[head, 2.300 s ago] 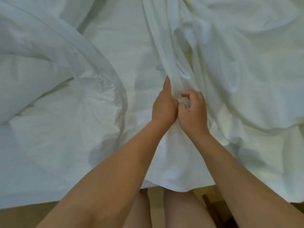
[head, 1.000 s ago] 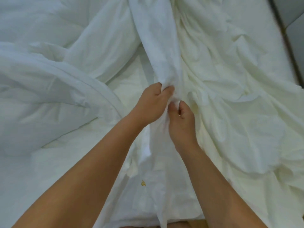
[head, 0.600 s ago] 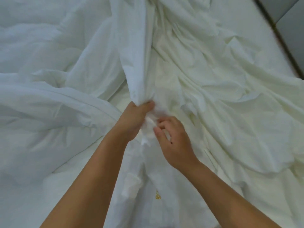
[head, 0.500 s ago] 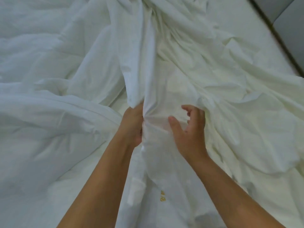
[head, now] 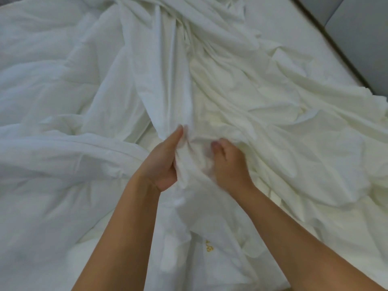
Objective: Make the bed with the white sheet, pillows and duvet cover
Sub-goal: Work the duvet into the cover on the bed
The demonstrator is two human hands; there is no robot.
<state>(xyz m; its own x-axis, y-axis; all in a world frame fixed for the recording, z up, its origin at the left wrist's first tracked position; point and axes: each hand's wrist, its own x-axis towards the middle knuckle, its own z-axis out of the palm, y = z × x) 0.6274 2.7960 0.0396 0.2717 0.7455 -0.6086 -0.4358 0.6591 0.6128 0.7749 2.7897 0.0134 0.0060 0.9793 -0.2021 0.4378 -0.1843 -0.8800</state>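
A crumpled white duvet cover (head: 241, 97) lies across the bed, bunched into long folds running from the top centre down toward me. My left hand (head: 161, 162) grips a gathered fold of it, thumb raised along the cloth. Just to the right, my right hand (head: 228, 162) clutches the same bunch with curled fingers. A small gold embroidered mark (head: 209, 246) shows on the fabric below my hands. A thicker white duvet (head: 52, 152) lies rumpled on the left side of the bed. No pillows are in view.
The flat white sheet on the mattress (head: 294, 32) shows at the upper right. Beyond it a dark bed edge and a grey padded panel (head: 357, 38) run diagonally through the top right corner.
Both hands worked up along the bunched cover, re-gripping it. My right hand, spread on the cloth half a second ago, has curled onto the fold. The view shifted further up the bed.
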